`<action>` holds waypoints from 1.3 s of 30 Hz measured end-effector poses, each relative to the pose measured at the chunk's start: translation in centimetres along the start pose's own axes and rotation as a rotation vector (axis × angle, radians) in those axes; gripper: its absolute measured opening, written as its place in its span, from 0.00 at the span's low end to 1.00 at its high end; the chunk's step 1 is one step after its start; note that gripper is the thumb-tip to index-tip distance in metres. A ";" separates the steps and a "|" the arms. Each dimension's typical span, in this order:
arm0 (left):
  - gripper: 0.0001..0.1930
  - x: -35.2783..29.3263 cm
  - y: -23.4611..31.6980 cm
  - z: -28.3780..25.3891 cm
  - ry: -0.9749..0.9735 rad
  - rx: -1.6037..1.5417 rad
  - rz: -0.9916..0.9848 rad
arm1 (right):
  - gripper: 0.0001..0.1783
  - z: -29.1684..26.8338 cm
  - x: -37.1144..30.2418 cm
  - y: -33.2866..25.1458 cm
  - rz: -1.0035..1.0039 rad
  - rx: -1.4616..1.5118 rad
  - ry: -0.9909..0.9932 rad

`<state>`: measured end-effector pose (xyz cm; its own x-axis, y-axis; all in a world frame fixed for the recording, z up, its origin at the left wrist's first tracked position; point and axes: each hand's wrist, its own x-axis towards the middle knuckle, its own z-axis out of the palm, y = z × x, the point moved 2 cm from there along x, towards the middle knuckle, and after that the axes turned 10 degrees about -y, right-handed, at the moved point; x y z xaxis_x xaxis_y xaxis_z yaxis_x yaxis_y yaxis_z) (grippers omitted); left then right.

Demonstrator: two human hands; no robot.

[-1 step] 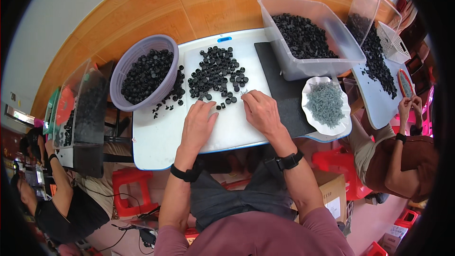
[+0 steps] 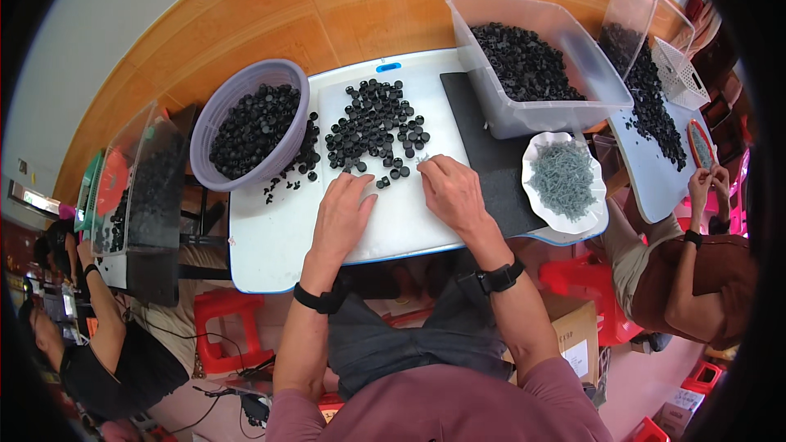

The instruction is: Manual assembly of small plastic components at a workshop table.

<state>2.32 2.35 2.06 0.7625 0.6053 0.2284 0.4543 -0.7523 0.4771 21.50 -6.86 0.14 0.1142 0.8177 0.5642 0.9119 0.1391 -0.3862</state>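
A person's left hand (image 2: 342,211) rests flat and empty on the white plastic board (image 2: 278,237); whether the right hand (image 2: 451,188) pinches anything cannot be told. The small black plastic caps (image 2: 375,124) heaped just beyond look light, rigid and best pinched by their rims.

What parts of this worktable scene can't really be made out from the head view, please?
- Right hand: fingertips curl under, so whether it pinches anything is hidden.
- Left hand: its palm covers whatever lies beneath.
- Black caps: too small to tell their detail.
- Grey pieces in the white dish: too small to identify.
- Lavender basket: its depth is hidden by caps.
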 end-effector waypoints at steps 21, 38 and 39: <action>0.10 0.3 0.4 2.0 0.049 -0.060 -0.090 | 0.06 -0.7 -0.1 -0.8 -0.006 0.190 -0.016; 0.11 -1.1 0.6 2.7 0.247 -0.287 -0.037 | 0.07 1.6 0.4 -3.1 0.162 0.510 -0.146; 0.11 -1.1 0.5 2.7 0.248 -0.290 -0.039 | 0.07 1.7 0.4 -3.1 0.164 0.519 -0.152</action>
<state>2.94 0.58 -0.30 0.5965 0.7034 0.3866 0.3050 -0.6441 0.7015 18.06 -6.03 0.36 0.1450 0.9175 0.3703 0.5692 0.2288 -0.7897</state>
